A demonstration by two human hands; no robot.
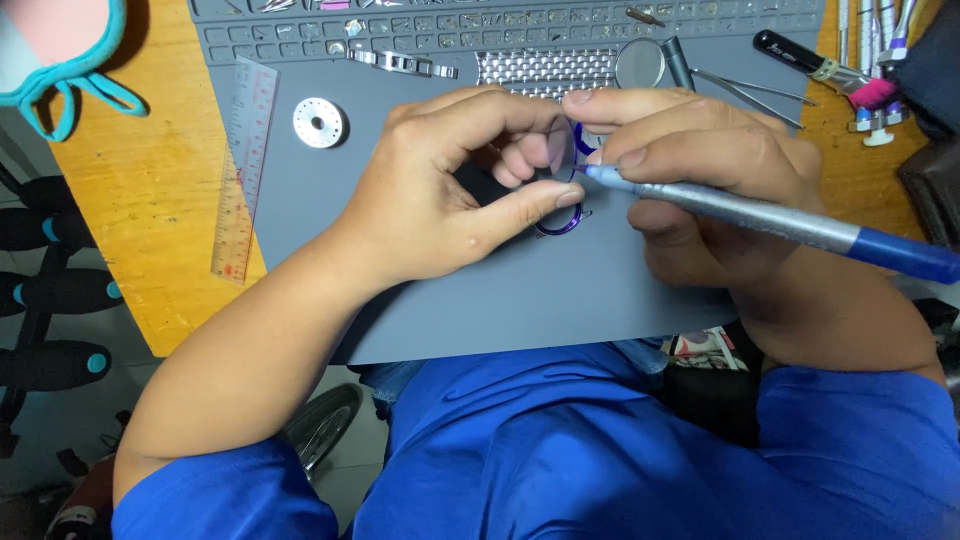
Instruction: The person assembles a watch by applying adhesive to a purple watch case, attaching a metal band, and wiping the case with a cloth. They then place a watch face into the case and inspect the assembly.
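My left hand (pixel 450 190) pinches a small round watch case with a purple-blue rim (pixel 560 222), holding it on edge over the grey work mat (pixel 500 300). My right hand (pixel 700 170) grips a silver tool with a blue end (pixel 780 222), held like a pen. Its tip touches the watch case near my left thumb. Most of the case is hidden behind my fingers.
A clear ruler (pixel 243 160) lies along the mat's left edge, a white perforated disc (pixel 318 122) beside it. A metal watch band (pixel 545 68), a loupe (pixel 640 62), tweezers (pixel 750 92) and several tools (pixel 860 70) sit at the back. The wooden desk (pixel 150 200) surrounds the mat.
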